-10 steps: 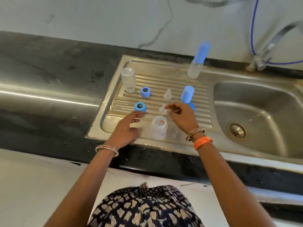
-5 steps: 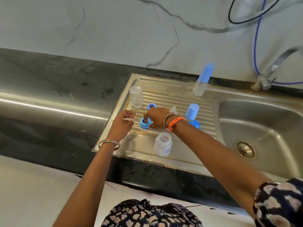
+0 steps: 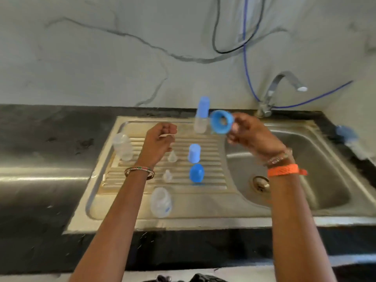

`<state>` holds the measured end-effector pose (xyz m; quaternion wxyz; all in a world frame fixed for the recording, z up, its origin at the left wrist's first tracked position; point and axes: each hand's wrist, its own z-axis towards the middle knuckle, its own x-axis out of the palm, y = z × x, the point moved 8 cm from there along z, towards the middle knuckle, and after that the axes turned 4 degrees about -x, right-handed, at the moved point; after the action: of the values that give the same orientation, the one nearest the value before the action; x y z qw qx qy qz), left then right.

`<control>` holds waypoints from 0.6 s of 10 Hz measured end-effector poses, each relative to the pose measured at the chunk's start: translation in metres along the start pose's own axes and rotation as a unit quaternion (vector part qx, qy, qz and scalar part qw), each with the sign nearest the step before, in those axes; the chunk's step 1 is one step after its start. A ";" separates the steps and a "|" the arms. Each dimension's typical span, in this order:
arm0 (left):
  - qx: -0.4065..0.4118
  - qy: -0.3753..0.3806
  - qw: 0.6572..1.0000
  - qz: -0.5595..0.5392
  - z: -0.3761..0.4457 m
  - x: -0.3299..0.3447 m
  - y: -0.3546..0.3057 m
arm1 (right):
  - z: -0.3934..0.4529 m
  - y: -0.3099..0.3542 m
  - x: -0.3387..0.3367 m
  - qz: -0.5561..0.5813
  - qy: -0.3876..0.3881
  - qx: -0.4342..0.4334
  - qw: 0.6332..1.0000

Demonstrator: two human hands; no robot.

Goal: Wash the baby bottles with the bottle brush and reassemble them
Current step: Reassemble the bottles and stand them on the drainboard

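While R hand [image 3: 252, 135] holds 1 ring [image 3: 221, 124], 3 bottles visible

Both arms fwd, left hand [image 3: 158, 142] curled, right hand [image 3: 251, 135] in pinch grip.

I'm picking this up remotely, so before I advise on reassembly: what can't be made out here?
- Head view, left hand: whether its curled fingers pinch anything; blur.
- Second blue ring: not visible, perhaps behind that hand.
- Object at right counter edge: too blurred to identify.
- Near bottle: markings smeared.
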<state>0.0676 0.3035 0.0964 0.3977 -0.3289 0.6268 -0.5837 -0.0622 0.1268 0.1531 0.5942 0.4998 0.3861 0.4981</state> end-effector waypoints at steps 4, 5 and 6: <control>-0.024 0.171 0.985 0.016 -0.005 0.126 -0.007 | -0.088 -0.065 -0.118 0.091 -0.102 0.128 0.982; -0.045 0.184 0.982 -0.006 -0.011 0.137 -0.004 | -0.110 -0.118 -0.141 -0.182 -0.187 0.250 0.933; -0.054 0.207 0.977 0.021 -0.016 0.145 0.005 | -0.114 -0.126 -0.142 -0.289 -0.315 0.249 0.869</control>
<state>-0.0143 0.1848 0.0751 0.2531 -0.2092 0.7330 -0.5957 -0.1745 0.0111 0.0015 0.6573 0.6276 0.4172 0.0070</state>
